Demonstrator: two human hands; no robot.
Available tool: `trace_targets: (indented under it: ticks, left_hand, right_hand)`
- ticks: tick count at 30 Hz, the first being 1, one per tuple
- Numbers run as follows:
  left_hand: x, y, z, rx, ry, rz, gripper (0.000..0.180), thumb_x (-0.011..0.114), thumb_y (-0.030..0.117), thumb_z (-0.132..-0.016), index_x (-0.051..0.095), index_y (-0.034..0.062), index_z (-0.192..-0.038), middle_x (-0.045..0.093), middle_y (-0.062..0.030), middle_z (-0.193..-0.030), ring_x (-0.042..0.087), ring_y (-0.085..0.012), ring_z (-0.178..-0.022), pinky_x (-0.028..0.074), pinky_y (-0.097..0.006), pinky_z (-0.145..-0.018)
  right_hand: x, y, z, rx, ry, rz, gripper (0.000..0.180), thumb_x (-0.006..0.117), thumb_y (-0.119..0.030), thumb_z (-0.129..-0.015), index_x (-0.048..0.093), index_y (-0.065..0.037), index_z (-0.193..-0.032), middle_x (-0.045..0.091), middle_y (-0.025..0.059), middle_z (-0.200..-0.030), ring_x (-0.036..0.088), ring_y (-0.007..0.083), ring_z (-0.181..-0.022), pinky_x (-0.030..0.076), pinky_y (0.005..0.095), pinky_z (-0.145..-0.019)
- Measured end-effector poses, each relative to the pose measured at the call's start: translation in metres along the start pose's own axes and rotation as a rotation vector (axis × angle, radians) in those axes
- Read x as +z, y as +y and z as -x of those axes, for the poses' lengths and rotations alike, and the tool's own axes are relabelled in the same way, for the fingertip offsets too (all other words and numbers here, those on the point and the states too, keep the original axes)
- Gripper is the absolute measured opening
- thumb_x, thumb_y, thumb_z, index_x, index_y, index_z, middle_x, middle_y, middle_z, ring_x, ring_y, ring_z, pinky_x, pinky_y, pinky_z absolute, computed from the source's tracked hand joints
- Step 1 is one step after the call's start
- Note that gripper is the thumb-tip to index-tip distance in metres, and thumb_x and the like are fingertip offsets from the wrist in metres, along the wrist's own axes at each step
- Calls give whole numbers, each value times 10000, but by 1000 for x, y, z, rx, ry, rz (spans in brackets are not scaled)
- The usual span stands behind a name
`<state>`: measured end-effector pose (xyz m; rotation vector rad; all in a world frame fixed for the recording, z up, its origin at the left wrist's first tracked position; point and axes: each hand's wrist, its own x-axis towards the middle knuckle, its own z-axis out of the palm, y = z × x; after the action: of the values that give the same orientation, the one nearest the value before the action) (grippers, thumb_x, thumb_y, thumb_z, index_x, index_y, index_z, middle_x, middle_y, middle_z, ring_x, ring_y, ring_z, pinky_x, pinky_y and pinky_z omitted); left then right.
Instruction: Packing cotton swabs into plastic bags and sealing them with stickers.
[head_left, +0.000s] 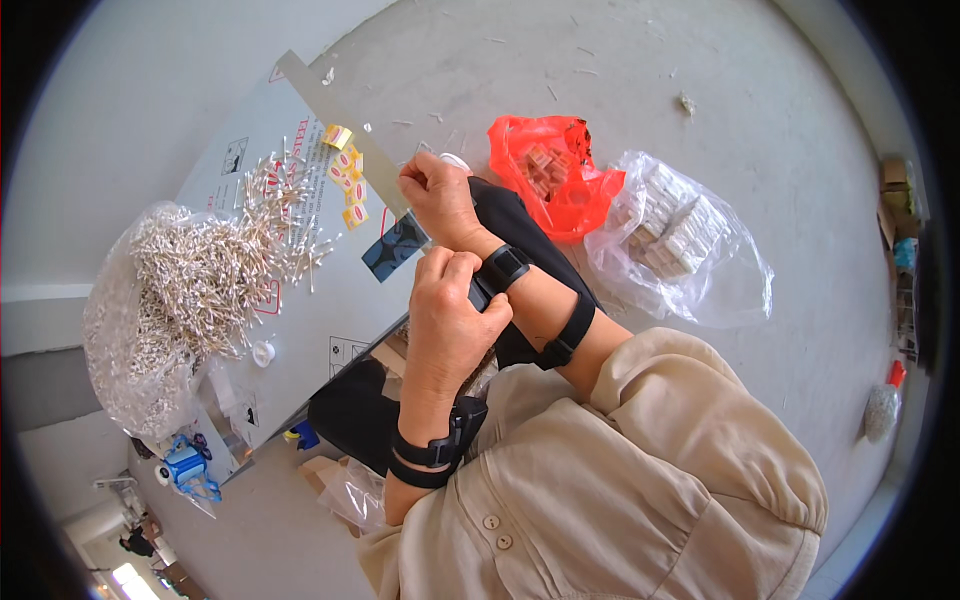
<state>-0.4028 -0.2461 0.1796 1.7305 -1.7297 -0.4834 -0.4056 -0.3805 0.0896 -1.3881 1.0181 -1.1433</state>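
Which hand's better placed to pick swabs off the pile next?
Left, probably. The left hand is on the side of the swab pile, its grip only on the black wrist band. The right hand is fisted at the grey strip, farther across.

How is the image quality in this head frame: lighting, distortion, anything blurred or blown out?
Head view: even, soft daylight with weak shadows; strong fisheye bending, the grey strip and floor edges curve toward the black rim. The centre is sharp, with the cotton swab pile crisp. The left hand and right hand are clear. The lower-left corner is overexposed, and rim objects are smeared.
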Motion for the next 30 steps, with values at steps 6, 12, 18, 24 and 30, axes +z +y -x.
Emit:
trace_targets:
  ticks: [6, 12, 18, 24, 30]
  left_hand:
    - [9, 0, -1, 43, 45, -12, 337, 730, 37, -621, 591, -21, -922, 559, -153, -910, 585, -334, -870, 492, -409, -778]
    - [18, -10, 2, 56, 37, 39, 346, 737, 47, -614, 590, -19, -920, 562, -151, -914, 587, -328, -857, 493, -401, -774]
    - [34, -14, 10, -32, 30, 190, 341, 742, 36, -613, 593, -14, -916, 571, -140, -915, 597, -311, -840, 497, -384, -773]
    - [37, -1, 4, -13, 161, 273, 454, 730, 11, -655, 578, 3, -1083, 556, -150, -1075, 565, -328, -996, 472, -381, -884]
    - [28, -9, 2, 177, 60, 80, 487, 729, 50, -696, 536, 0, -1141, 535, -147, -1117, 516, -349, -1064, 407, -453, -951]
  right_hand:
    - [-15, 21, -12, 896, 62, -1434, 47, 570, -75, -919, 582, -32, -936, 614, 60, -835, 545, 156, -716, 470, 290, -643]
    - [-17, 34, 5, 418, 79, -650, 32, 580, -67, -895, 586, -47, -919, 614, 82, -798, 581, 194, -706, 492, 346, -640]
    - [-27, 45, 8, -583, -2, 522, 37, 628, -30, -808, 636, -24, -844, 640, 101, -699, 577, 194, -573, 474, 333, -548]
    - [-32, 31, -15, 217, 150, -463, 59, 637, -9, -817, 648, 19, -868, 666, 68, -780, 559, 93, -619, 442, 219, -546]
    - [-28, 38, -20, 65, 199, -25, 71, 647, -15, -780, 664, 27, -836, 664, 59, -734, 588, 111, -639, 467, 248, -565]
